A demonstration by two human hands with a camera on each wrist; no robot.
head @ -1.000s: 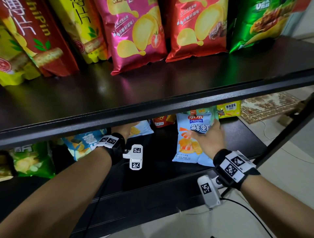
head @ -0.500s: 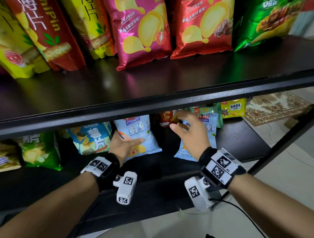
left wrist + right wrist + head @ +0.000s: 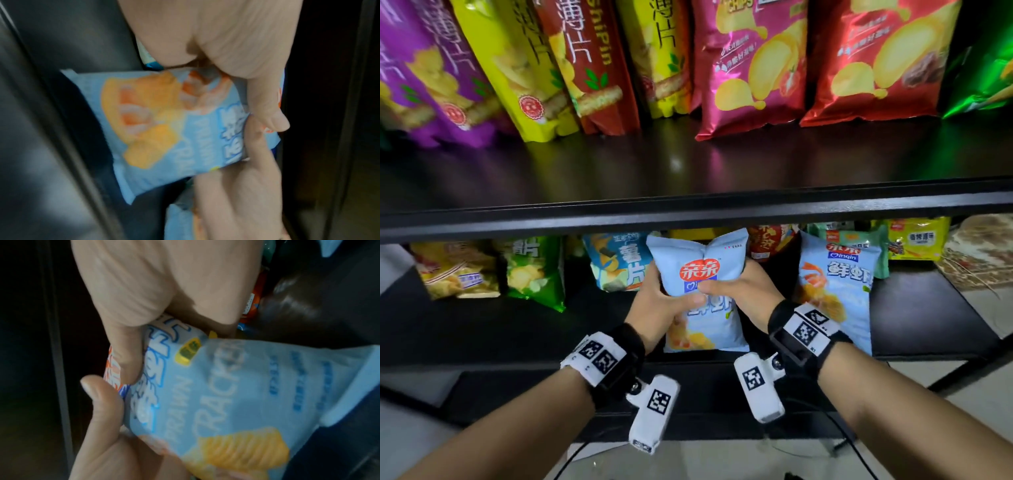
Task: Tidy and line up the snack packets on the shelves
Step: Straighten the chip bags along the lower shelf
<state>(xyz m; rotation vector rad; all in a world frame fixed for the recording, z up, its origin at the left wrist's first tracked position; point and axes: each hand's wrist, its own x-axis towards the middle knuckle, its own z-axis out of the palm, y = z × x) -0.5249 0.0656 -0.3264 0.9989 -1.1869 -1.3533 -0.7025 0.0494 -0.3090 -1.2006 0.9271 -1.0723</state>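
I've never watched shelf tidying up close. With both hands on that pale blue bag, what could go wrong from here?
Both hands squeeze the pale blue packet at its middle, so the crackers inside might get crushed. Its top sits close under the upper shelf edge and may catch there. Swinging it sideways could topple the matching packet standing alongside.

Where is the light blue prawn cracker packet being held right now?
In the head view, the light blue prawn cracker packet is mid lower shelf, gripped by both hands, left of a matching blue packet.

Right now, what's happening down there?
Left hand and right hand both grip the light blue prawn cracker packet. Twin packet stands right. Nothing blocking.
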